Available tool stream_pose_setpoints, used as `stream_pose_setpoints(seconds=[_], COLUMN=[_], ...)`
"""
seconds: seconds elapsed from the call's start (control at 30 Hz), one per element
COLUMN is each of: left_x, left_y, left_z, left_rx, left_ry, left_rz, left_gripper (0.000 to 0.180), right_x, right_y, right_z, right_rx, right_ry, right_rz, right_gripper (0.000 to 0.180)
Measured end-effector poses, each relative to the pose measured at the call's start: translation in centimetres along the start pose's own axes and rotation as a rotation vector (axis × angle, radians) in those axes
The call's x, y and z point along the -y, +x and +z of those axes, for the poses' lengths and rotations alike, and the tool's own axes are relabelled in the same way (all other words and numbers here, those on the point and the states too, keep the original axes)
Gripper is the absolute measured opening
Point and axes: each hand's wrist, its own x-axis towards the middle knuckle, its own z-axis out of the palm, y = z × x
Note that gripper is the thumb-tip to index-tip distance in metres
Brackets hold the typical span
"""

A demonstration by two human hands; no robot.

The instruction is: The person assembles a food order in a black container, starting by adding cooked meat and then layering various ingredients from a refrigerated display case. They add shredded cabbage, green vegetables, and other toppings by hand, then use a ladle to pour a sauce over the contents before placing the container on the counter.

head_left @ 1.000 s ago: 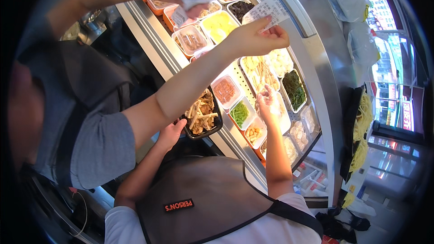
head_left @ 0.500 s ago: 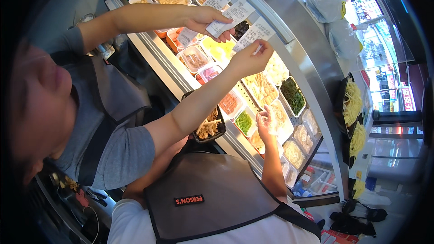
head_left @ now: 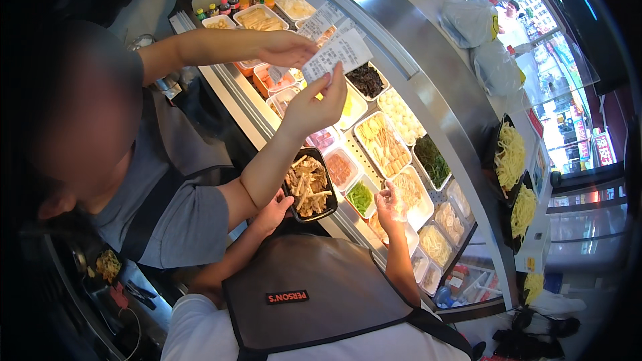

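Observation:
My left hand (head_left: pixel 273 214) grips the near-left edge of a black takeaway container (head_left: pixel 332 202) filled with pale brown food strips (head_left: pixel 309 188). My right hand (head_left: pixel 392 210), in a thin clear glove, is over the near end of the lit food case, beside a white tray of pale shredded food (head_left: pixel 409 187) and a small tray of chopped greens (head_left: pixel 361 197). Its fingers are curled together; anything inside them is hidden. To my left, a co-worker's two hands (head_left: pixel 314 101) hold several printed paper slips (head_left: pixel 339 55) above the case.
The co-worker's forearm crosses above my container. Trays of yellow strips (head_left: pixel 382 144), dark green shreds (head_left: pixel 433 160) and other foods fill the case. A metal frame (head_left: pixel 438 103) curves along its far side, with noodle trays (head_left: pixel 509 157) and white bags (head_left: pixel 496 60) beyond.
The co-worker has gathered the paper slips together, nearer to the body. My container and left hand have come into fuller view. My right hand has drawn slightly nearer, its fingers curled.

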Motion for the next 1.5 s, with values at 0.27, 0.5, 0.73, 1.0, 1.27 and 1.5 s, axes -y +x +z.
stream_pose_setpoints(seconds=[0.27, 0.5, 0.73, 1.0, 1.27, 1.5], left_x=[0.0, -1.7, -4.1, -3.3, -1.4, -2.9], left_y=[-1.8, -3.8, -4.0, -2.6, -1.4, -0.8], left_z=[0.2, -1.0, -4.8, -7.3, -7.1, -6.4], left_rx=[-0.041, -0.102, -0.075, -0.006, 0.052, 0.003], left_ry=[-0.022, -0.118, 0.078, 0.034, -0.009, 0.065], left_rz=[0.038, -0.062, 0.092, 0.033, -0.030, 0.134], left_gripper=[0.029, 0.030, 0.024, 0.021, 0.022, 0.026], right_x=[1.3, 3.7, 11.2, 16.2, 12.2, 9.5], right_y=[1.2, 3.9, 5.8, 4.8, 4.1, 5.9], right_z=[0.2, 2.5, 6.0, 7.8, 7.7, 8.3], right_rx=[0.110, 0.157, 0.215, 0.242, 0.147, 0.143], right_ry=[-0.009, -0.085, -0.001, -0.078, -0.099, 0.006], right_rz=[-0.081, -0.233, -0.294, -0.322, -0.305, -0.317], right_gripper=[0.055, 0.057, 0.058, 0.058, 0.063, 0.065])
